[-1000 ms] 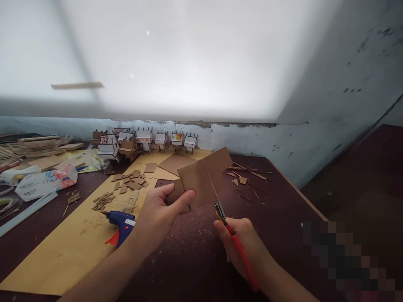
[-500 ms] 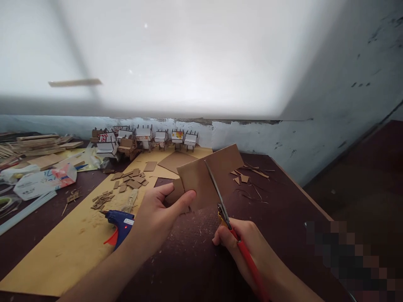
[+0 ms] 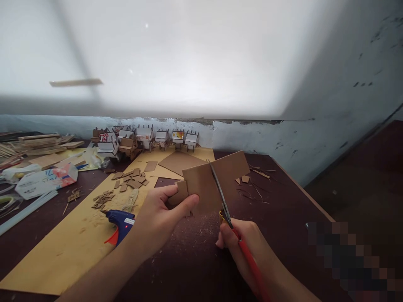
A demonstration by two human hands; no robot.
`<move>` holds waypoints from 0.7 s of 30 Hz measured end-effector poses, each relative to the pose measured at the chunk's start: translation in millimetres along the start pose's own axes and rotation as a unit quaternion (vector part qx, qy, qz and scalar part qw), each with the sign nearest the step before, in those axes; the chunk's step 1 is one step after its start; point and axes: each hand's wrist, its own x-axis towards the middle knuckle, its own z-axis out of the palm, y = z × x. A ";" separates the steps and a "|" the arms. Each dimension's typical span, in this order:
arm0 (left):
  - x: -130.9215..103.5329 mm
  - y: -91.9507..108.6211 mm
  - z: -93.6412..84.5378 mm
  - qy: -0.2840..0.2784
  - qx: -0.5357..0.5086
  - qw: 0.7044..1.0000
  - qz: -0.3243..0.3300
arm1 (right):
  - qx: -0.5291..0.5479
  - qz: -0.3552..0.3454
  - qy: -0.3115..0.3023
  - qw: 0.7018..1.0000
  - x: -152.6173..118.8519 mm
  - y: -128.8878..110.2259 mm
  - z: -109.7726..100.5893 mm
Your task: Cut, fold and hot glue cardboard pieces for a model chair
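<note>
My left hand (image 3: pixel 166 216) pinches a flat brown sheet of cardboard (image 3: pixel 204 191) at its left end, with the thumb on top. A smaller cardboard piece (image 3: pixel 181 192) is held in the same grip, against the sheet's left edge. In my right hand (image 3: pixel 244 241) is a pair of scissors with red handles (image 3: pixel 250 256). Their long metal blades (image 3: pixel 217 182) lie across the sheet, tips at its far edge. Whether the blades are cutting into the card I cannot tell. Both hands are above the dark tabletop.
A blue glue gun (image 3: pixel 121 224) with a lit red light lies left of my left arm on a yellow board (image 3: pixel 63 251). Small cardboard pieces (image 3: pixel 134 180) are heaped beyond it. Miniature cardboard chairs (image 3: pixel 162 136) line the wall. Scraps (image 3: pixel 245 179) lie at right.
The cardboard sheet has shifted slightly right and tilted lower at its far edge. My right hand and the scissors have moved a little to the right with it.
</note>
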 end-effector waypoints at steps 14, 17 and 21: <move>6.6 -2.1 3.4 0.011 -0.022 0.998 -0.049 | 0.026 0.090 0.080 0.992 5.9 13.3 17.3; 8.5 -3.5 3.3 0.005 -0.029 0.997 -0.066 | 0.106 0.121 0.093 0.983 6.8 15.2 12.1; 8.8 -4.0 2.4 0.000 -0.028 0.997 -0.074 | 0.196 0.105 0.119 0.968 1.3 -1.3 -2.6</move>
